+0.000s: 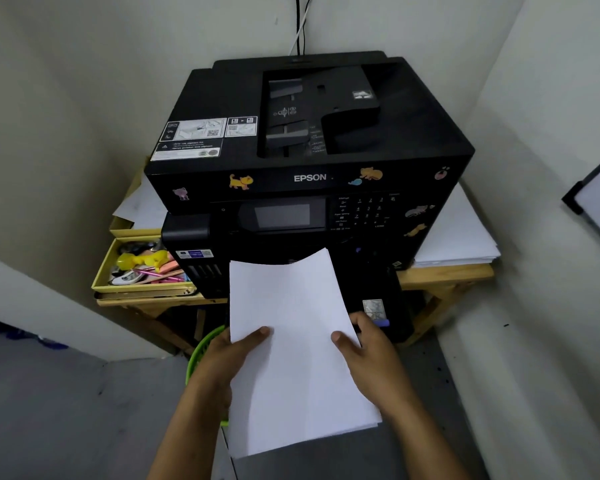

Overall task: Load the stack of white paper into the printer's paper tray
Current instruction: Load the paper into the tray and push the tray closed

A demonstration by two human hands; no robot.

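A black Epson printer with animal stickers stands on a wooden table in a corner. Its paper tray is pulled out in front, mostly hidden under the paper. I hold a stack of white paper in both hands in front of the printer, its far edge bowed and lying over the tray near the printer's front. My left hand grips the stack's left edge with the thumb on top. On the right edge my right hand grips the same way.
A yellow box of pens and small items sits left of the printer. More white sheets lie on the wooden table at the right. A green basket is below my left hand. Walls close in on both sides.
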